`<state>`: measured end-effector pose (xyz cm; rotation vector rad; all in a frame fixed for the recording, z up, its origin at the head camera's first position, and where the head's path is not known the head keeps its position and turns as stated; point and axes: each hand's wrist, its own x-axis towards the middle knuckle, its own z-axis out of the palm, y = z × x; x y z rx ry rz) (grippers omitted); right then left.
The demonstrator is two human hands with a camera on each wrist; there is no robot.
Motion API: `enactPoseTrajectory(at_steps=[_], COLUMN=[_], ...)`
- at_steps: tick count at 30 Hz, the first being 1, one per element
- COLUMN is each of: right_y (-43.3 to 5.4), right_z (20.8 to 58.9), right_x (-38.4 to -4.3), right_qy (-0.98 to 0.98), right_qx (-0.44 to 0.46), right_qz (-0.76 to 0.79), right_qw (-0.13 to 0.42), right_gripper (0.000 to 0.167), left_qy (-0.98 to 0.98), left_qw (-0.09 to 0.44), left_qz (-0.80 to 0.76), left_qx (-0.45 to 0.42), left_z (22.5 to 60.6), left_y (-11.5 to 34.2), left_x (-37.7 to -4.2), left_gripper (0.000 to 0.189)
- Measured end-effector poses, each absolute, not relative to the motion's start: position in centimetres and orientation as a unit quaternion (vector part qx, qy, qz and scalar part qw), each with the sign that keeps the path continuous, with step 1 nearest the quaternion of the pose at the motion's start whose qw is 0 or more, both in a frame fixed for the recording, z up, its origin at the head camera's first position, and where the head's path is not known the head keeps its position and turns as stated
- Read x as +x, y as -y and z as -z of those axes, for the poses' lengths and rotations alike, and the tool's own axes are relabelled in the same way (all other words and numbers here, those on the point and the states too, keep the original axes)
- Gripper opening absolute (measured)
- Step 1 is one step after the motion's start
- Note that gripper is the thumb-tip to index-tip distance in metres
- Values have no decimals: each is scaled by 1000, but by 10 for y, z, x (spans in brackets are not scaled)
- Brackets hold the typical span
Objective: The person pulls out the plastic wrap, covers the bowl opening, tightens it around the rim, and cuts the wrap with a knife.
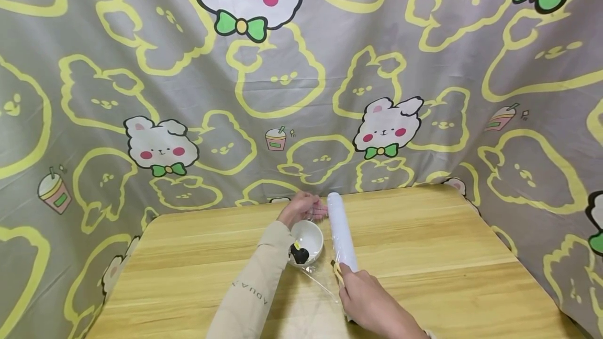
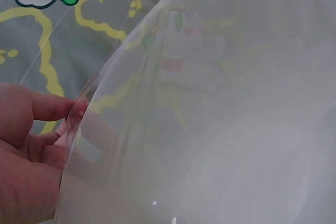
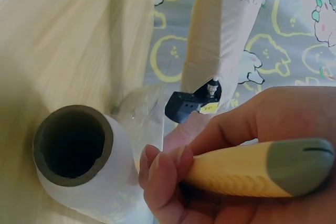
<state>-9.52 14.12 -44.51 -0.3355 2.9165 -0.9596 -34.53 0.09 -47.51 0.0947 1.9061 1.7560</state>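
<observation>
A roll of clear plastic wrap (image 1: 342,234) lies on the table, pointing away from me; its hollow cardboard core (image 3: 73,107) shows in the right wrist view. Clear film (image 1: 320,280) stretches left from the roll, across a white bowl (image 1: 309,230). Beyond the bowl, my left hand (image 1: 303,208) pinches the film's edge between thumb and fingers. My right hand (image 1: 369,297) grips a yellow utility knife (image 3: 231,174) with a grey-green end, beside the roll's near part. In the head view the knife's tip (image 1: 333,263) is close to the film; whether it touches cannot be told.
The wooden table (image 1: 424,245) extends to both sides of the bowl and roll. A grey cloth (image 1: 282,93) with cartoon rabbits hangs behind the table's back edge and along its sides. A black wrist camera (image 1: 299,254) on my left sleeve covers part of the bowl.
</observation>
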Motion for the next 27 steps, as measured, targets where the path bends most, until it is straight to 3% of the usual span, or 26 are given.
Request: enactPoseTrajectory(at_steps=[20,27], right_y=[-147,-151], right_z=[452,459], right_x=[-70,-64], right_qy=[-934,-932], right_qx=[-191,-231], right_qz=[300,280], right_qw=[31,5], right_gripper=[21,24], left_qy=[-713,-725], left_qw=[259,251], left_qz=[-650,-639], left_qx=[41,53], left_z=[468,466], left_y=[8,9], left_x=[-344,-341], left_gripper=[28,30])
